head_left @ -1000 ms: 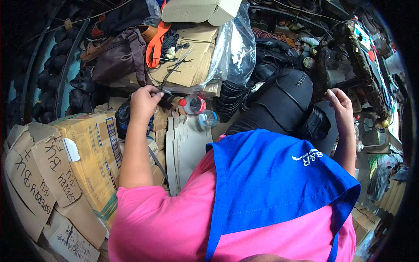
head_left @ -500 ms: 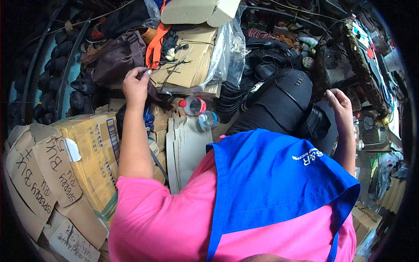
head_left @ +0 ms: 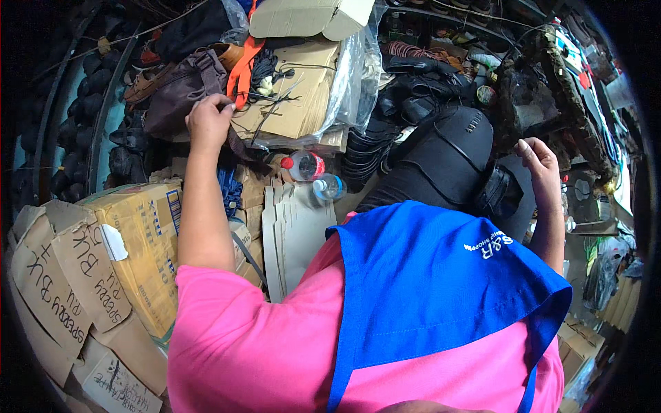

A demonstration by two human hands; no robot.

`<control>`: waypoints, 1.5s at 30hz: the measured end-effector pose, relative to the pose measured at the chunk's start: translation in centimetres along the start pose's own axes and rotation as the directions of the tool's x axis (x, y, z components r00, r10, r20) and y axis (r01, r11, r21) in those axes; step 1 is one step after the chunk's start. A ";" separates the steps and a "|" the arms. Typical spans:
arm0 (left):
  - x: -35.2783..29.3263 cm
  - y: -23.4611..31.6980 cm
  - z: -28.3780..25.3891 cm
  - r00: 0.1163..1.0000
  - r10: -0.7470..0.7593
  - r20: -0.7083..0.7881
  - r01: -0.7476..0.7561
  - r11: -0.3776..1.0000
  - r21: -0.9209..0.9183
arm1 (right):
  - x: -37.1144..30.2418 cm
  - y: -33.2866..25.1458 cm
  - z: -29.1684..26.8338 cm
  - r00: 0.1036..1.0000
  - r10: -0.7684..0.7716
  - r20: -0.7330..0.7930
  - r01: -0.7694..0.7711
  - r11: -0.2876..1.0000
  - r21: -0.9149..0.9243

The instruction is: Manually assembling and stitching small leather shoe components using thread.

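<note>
My left hand (head_left: pixel 210 122) is raised at the far left with its fingers closed in a pinch. It is beside the brown bag (head_left: pixel 182 96) and the lower end of an orange strap (head_left: pixel 241 77); what it pinches, if anything, is too small to see. At the right, my right hand (head_left: pixel 540 164) also has thumb and fingers pressed together, and their contents cannot be made out. Just left of that hand, a black shoe (head_left: pixel 500 191) rests against my dark-clothed leg (head_left: pixel 441 155). A thin black cord (head_left: pixel 451 141) lies across the leg.
A stack of flat cardboard (head_left: pixel 299 103) with black laces stands ahead. Two plastic bottles, one red-capped (head_left: pixel 303 166) and one blue-capped (head_left: pixel 329 186), are beside my leg. Cardboard boxes (head_left: pixel 138 237) fill the left, and black soles (head_left: pixel 368 155) are stacked near the bottles.
My left hand has shifted a little to the left, closer to the brown bag. My right hand has stayed nearly in place, moving only slightly to the right.
</note>
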State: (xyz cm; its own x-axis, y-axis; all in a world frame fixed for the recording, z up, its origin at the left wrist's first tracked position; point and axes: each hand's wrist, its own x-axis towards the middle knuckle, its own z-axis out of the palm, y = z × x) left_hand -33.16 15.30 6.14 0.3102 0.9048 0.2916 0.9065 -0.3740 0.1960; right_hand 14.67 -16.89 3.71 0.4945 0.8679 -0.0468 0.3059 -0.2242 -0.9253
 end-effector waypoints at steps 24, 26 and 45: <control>2.7 8.2 -9.2 0.995 0.069 -0.071 -0.092 0.375 -0.923 | 1.1 -5.5 0.1 0.997 -0.069 0.039 0.066 0.996 0.064; 2.5 11.1 -10.3 0.984 0.174 0.022 -0.020 0.236 -0.972 | 1.4 -7.9 0.6 0.985 -0.166 0.047 0.164 0.986 0.041; 0.5 30.4 -6.1 0.601 0.768 0.222 0.088 0.212 -0.973 | 2.4 -13.2 2.1 0.935 -0.317 0.157 0.274 0.930 0.246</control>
State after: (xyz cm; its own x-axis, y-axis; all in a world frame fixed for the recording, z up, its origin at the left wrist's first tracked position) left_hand -7.16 3.16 17.95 0.9459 0.3022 0.1183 -0.0592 -0.1977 0.9785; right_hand 10.11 -10.87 14.95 0.2377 0.9524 0.1909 0.2197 0.1387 -0.9657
